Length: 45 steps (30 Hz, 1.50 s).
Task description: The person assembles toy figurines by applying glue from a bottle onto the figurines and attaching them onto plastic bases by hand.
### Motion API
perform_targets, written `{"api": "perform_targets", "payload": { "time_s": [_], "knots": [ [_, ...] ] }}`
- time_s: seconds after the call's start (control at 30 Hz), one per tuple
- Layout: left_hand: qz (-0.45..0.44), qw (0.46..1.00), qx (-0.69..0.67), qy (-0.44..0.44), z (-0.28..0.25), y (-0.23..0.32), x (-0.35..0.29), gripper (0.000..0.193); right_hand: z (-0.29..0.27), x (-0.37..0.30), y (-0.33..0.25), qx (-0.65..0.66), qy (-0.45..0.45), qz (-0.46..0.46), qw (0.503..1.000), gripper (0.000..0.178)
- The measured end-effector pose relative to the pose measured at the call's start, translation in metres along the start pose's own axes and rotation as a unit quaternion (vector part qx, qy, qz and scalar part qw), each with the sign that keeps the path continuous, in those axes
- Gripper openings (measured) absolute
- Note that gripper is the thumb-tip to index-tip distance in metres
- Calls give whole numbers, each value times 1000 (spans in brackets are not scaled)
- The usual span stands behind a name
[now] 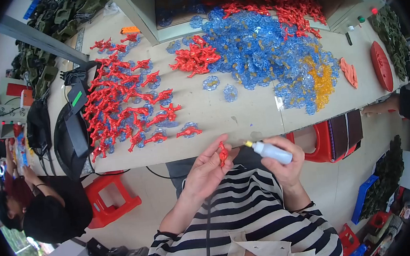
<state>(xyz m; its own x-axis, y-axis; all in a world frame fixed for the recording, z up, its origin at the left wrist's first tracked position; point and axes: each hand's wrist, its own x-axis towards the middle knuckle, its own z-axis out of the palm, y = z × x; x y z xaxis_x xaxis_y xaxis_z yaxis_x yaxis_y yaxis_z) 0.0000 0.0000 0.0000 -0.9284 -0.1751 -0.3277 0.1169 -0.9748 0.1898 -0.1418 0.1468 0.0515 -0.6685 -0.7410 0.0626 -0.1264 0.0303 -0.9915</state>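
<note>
Near the table's front edge, my left hand (206, 170) pinches a small red plastic figure (223, 154) between thumb and fingers. My right hand (287, 162) is wrapped round a translucent squeeze bottle (273, 152), tilted so its yellow tip (248, 144) points left toward the figure. Tip and figure are apart. Beyond my hands, a figure on a clear blue base (189, 130) lies at the end of rows of red figures (126, 100), many on similar bases. Two loose blue bases (230, 92) (210, 83) lie in the middle of the table.
A loose heap of red figures (194, 57) adjoins a large pile of blue bases (261, 46) with yellow ones (322, 80) at its right. A shelf unit (140, 12) stands behind. Black adapters with cables (76, 131) lie left. Red stools (109, 198) flank me; another person (47, 203) sits left.
</note>
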Motion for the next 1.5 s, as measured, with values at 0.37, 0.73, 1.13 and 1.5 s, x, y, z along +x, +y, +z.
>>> {"api": "perform_targets", "payload": {
  "time_s": [0.37, 0.73, 1.13, 1.5],
  "knots": [
    [61, 997, 36, 13, 2, 2, -9, 35, 51, 62, 34, -69, -17, -36, 997, 32],
    [55, 998, 25, 26, 3, 6, -11, 30, 25, 100, 35, -291, 23, -121, 949, 38],
    [58, 995, 75, -8, 8, -1, -1, 29, 3, 34, 26, 239, -77, 101, 963, 46],
    [102, 985, 141, 7, 15, -11, 10, 24, 16, 10, 16, -83, -39, -103, 990, 44]
  ]
}}
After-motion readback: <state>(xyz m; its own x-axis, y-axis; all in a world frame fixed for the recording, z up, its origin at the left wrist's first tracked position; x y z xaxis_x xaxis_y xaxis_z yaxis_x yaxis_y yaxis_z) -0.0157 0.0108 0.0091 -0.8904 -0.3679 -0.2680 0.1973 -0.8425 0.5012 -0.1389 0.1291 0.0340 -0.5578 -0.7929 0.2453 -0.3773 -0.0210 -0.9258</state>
